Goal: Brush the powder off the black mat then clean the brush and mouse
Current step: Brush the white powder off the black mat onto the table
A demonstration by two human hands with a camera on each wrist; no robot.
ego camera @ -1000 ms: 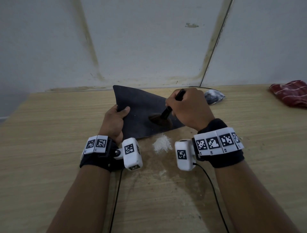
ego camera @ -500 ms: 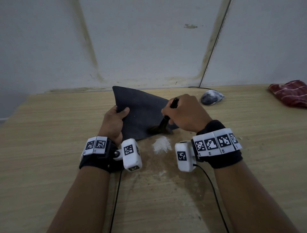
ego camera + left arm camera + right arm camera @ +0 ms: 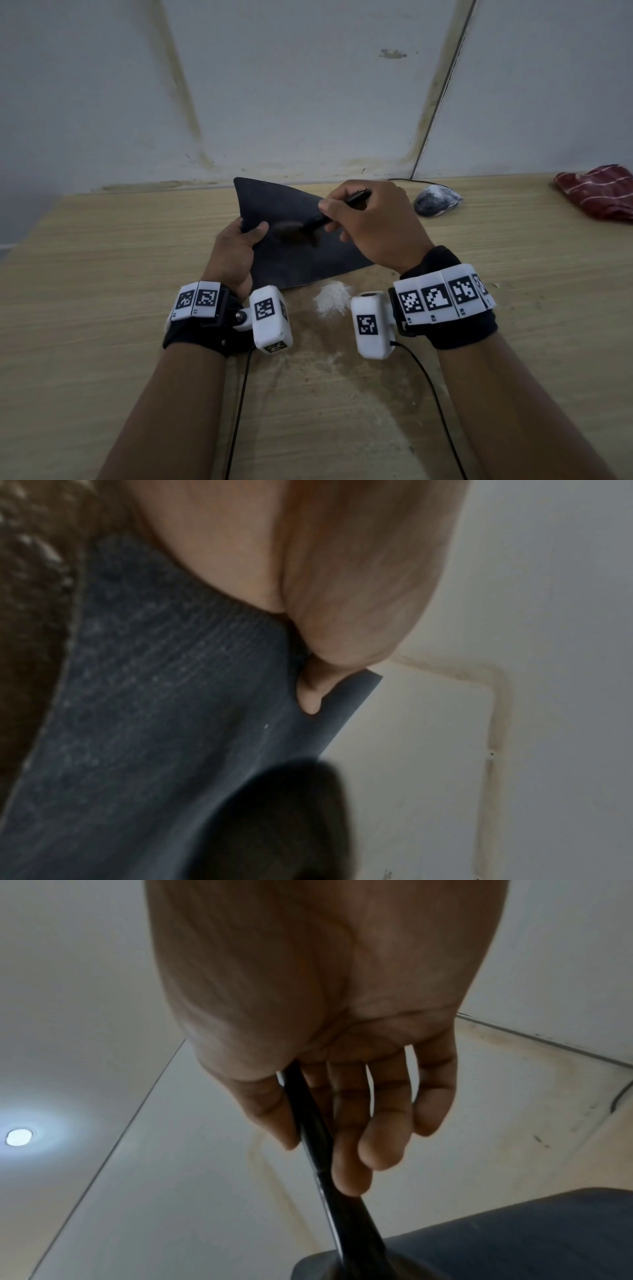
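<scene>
1. I see the thin black rubber mat (image 3: 301, 246) tilted up off the light wooden table (image 3: 102, 274): far corner raised toward the wall, near edge down at the tabletop.
2. My left hand (image 3: 233, 253) grips the mat's left edge, thumb on the top face, fingers curled underneath.
3. My right hand (image 3: 370, 222) pinches the slim black handle of the dark-bristled brush (image 3: 308, 226) between thumb and fingers. Bristle head sits on the mat's upper face, blurred in the head view.
4. A small heap of white powder (image 3: 330, 298) lies on the table just below the mat's near edge, between my wrists; thinner dusting nearer me.
5. The powder-coated dark computer mouse (image 3: 436, 204) rests near the wall, right of my right hand, apart from it.
6. A crumpled red striped cloth (image 3: 599, 193) lies at the table's far right.
</scene>
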